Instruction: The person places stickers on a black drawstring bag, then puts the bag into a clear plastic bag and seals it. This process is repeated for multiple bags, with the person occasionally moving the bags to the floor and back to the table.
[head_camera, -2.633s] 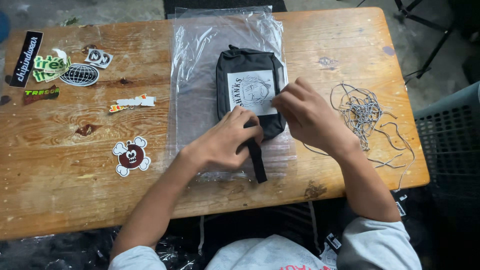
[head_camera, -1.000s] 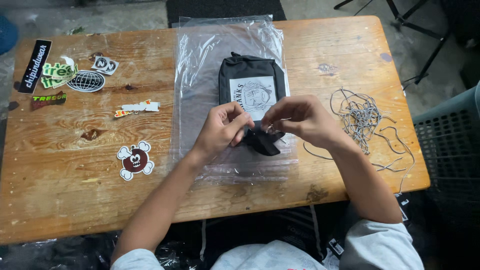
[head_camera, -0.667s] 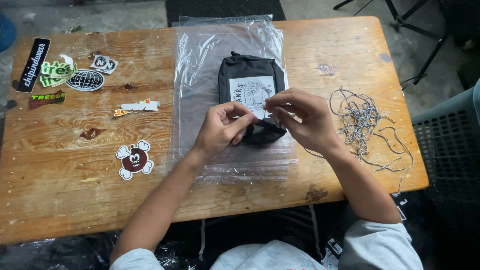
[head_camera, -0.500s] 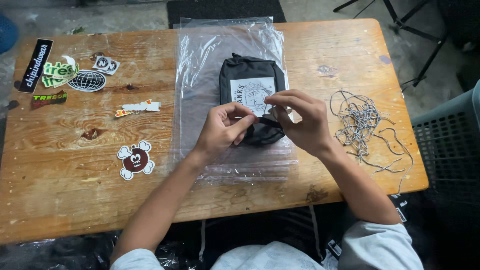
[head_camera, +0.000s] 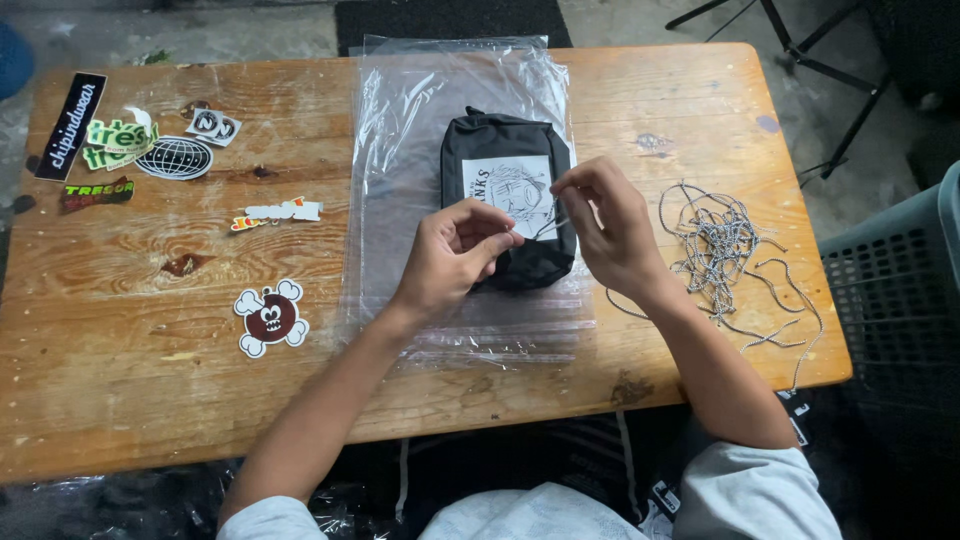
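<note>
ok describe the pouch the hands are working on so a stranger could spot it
On the wooden table, find the clear plastic bag spread flat at centre. On it lies the black pouch, between both hands; it alone is dark fabric with a white printed patch.

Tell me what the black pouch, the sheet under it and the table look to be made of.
Black pouch: likely woven fabric, matte, soft rounded corners, with a white printed patch. Sheet: clear plastic film, glossy, creased, the wood showing through. Table: bare wood planks, worn, with visible grain, knots and stains. Both hands work a thin cord over the pouch.
</note>
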